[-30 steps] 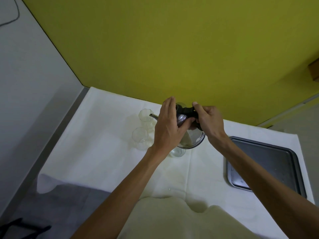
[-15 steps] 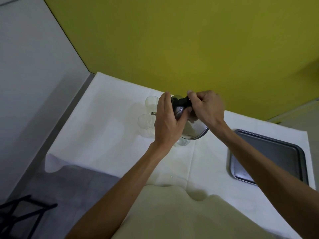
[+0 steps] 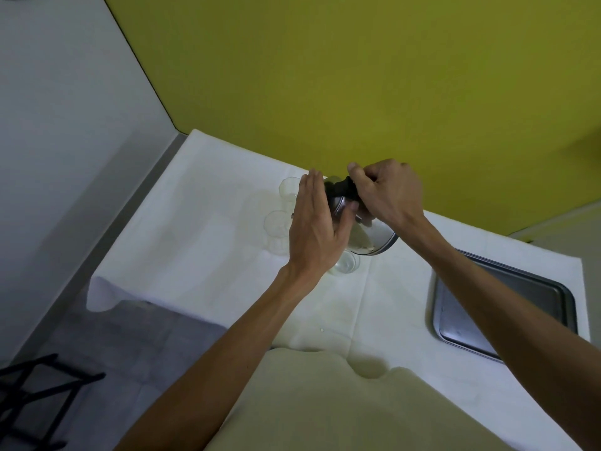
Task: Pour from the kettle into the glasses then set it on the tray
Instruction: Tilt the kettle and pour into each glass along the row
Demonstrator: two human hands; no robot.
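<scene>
A shiny steel kettle [image 3: 374, 237] with a black handle is held tilted to the left above the white table. My right hand [image 3: 388, 192] grips the black handle at the top. My left hand [image 3: 313, 222] presses flat against the kettle's left side, with the thumb on the lid, and hides the spout. Three clear glasses stand under and beside it: one far [image 3: 287, 187], one to the left [image 3: 276, 227], and one [image 3: 346, 263] just below the kettle's base. No stream of liquid can be seen.
A grey metal tray [image 3: 507, 288] lies on the table's right side, partly under my right forearm. The yellow wall runs close behind the glasses. The white cloth [image 3: 195, 222] ends at the left, where grey floor and a black frame [image 3: 35, 395] show.
The kettle and both hands have stayed over the glasses, tilting a little more to the left. The camera has shifted, so the whole scene sits further right and lower in view.
</scene>
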